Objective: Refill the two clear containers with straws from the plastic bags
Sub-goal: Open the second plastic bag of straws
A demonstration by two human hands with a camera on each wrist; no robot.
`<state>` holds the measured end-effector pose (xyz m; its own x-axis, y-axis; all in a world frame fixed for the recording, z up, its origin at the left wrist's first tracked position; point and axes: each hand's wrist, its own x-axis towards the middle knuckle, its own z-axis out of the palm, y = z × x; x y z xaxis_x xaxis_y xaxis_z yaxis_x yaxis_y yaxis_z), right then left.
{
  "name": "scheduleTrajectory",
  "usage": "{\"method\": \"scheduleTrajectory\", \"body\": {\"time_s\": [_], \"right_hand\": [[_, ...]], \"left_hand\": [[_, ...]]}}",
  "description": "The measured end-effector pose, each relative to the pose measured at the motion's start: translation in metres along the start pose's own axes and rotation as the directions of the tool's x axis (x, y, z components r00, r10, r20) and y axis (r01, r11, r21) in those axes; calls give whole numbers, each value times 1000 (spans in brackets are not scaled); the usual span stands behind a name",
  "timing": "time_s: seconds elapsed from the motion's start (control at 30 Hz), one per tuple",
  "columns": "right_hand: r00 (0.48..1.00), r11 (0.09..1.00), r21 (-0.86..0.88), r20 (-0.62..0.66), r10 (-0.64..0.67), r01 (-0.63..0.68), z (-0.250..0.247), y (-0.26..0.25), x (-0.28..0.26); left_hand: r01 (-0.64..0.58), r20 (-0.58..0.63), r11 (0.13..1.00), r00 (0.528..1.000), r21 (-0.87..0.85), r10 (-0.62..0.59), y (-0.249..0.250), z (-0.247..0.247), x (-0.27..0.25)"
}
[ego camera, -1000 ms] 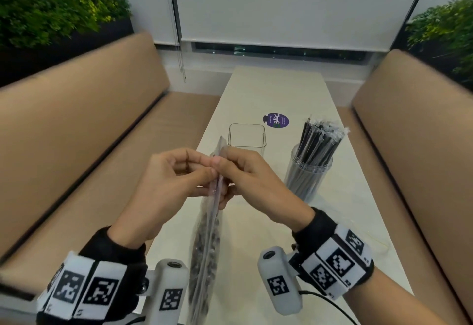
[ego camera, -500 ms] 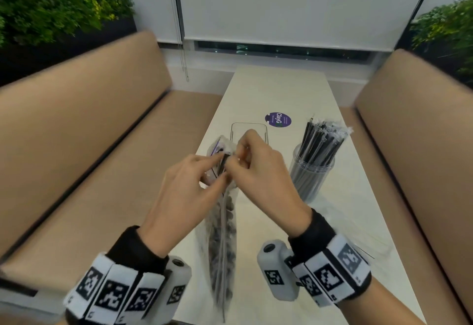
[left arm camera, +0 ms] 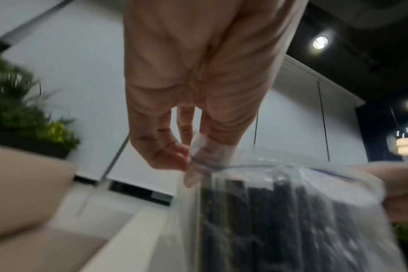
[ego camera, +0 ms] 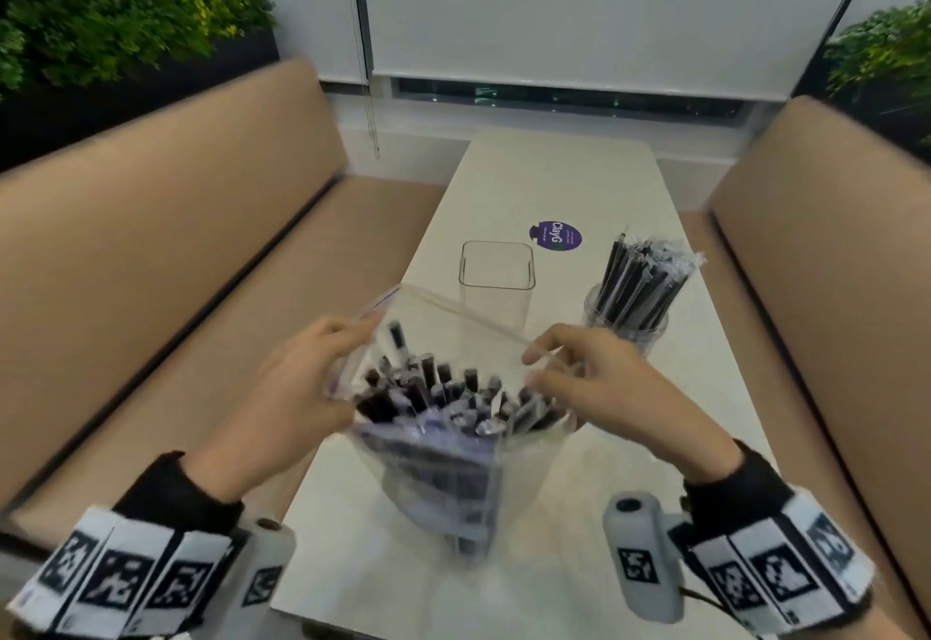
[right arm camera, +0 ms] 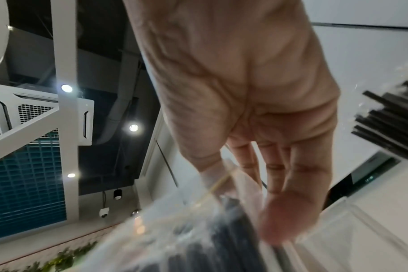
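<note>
A clear zip bag [ego camera: 453, 468] full of black wrapped straws [ego camera: 443, 387] stands on the table in front of me, its mouth pulled wide. My left hand [ego camera: 322, 372] pinches the bag's left rim [left arm camera: 198, 160]. My right hand [ego camera: 559, 362] pinches the right rim [right arm camera: 221, 182]. Beyond the bag stands a square clear container [ego camera: 496, 287] with nothing in it. To its right a round clear container [ego camera: 624, 332] holds a bundle of black straws [ego camera: 640, 281], also visible at the right edge of the right wrist view as straws [right arm camera: 389, 121].
The pale table [ego camera: 564, 176] runs away from me, with a purple round sticker [ego camera: 556, 235] past the containers. Tan benches [ego camera: 166, 216] flank both sides, the other bench [ego camera: 826, 236] on the right. Plants [ego camera: 101, 9] sit behind the backrests.
The bag's mouth was pinched together edge-on between both hands; now the hands have moved apart sideways and the mouth is wide, showing the straw tops.
</note>
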<state>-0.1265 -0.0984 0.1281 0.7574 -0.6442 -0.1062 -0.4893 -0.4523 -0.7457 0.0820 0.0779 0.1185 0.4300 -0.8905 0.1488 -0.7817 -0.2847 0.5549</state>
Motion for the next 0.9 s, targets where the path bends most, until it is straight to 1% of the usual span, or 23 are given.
{"method": "scheduleTrajectory", "body": {"time_s": [0.07,0.1,0.2,0.23,0.27,0.3,0.33,0.37,0.4,0.43,0.47,0.5,0.57,0.6,0.63,0.67,0.7,0.73,0.77,0.8,0.83,0.87,0.9], "right_hand": [[995,999,-43,96,3,1,7,7,-2],[996,998,-69,90,5,1,7,13,-2],[997,993,-118,-69,17,-25,4,30,-3],[994,994,-107,-111,14,-26,5,33,-4],[990,997,-72,-138,5,-15,8,35,-5],[990,1000,-9,-142,-9,8,12,36,-7],[992,996,90,-127,-13,24,17,36,-8],[996,975,222,-87,-2,22,23,34,-9],[999,929,370,-38,19,-4,30,31,-10],[999,863,503,6,45,-42,35,27,-11],[997,788,611,27,67,-70,40,23,-10],[996,716,694,27,81,-77,43,18,-9],[995,584,811,-22,92,-37,43,9,-9],[994,534,845,-55,98,-6,41,7,-9],[992,517,856,-83,98,20,38,6,-9],[991,548,835,-99,88,35,36,6,-10],[993,623,781,-97,64,36,37,5,-10],[997,718,695,-73,20,37,40,4,-10],[998,788,613,-38,-45,59,45,0,-9],[995,827,555,-17,-103,95,52,-3,-7],[991,840,528,-24,-132,125,59,-5,-4],[991,837,532,-54,-121,131,63,-5,-1],[994,816,568,-86,-70,107,65,-3,2]], "left_hand": [[-21,23,997,999,-75,23,-2,4,0],[-27,10,997,1000,-73,28,-4,3,-2],[-84,-57,992,994,90,90,-10,1,-9],[-92,-39,986,994,135,98,-12,3,-10],[-79,1,986,997,147,80,-13,6,-10],[-65,54,992,997,111,60,-12,7,-10],[-57,102,998,993,9,55,-12,9,-9],[-40,126,989,990,-146,58,-11,10,-6],[6,136,950,990,-312,38,-9,12,-4],[65,144,887,990,-458,2,-5,15,-1],[120,155,814,987,-569,-38,-3,19,1],[150,167,745,985,-649,-53,0,23,3],[162,163,662,985,-732,-60,7,25,5],[166,152,633,985,-756,-76,8,24,5],[167,132,613,986,-772,-101,8,23,6],[167,115,607,986,-777,-125,8,24,6],[167,111,608,985,-776,-129,10,26,6],[174,128,600,985,-781,-119,14,29,5],[188,166,574,982,-797,-90,19,31,4],[210,220,533,974,-820,-45,24,33,3],[236,273,484,962,-843,5,29,34,1],[263,310,452,950,-852,32,29,35,0],[277,321,437,947,-856,29,27,34,-1]]}}
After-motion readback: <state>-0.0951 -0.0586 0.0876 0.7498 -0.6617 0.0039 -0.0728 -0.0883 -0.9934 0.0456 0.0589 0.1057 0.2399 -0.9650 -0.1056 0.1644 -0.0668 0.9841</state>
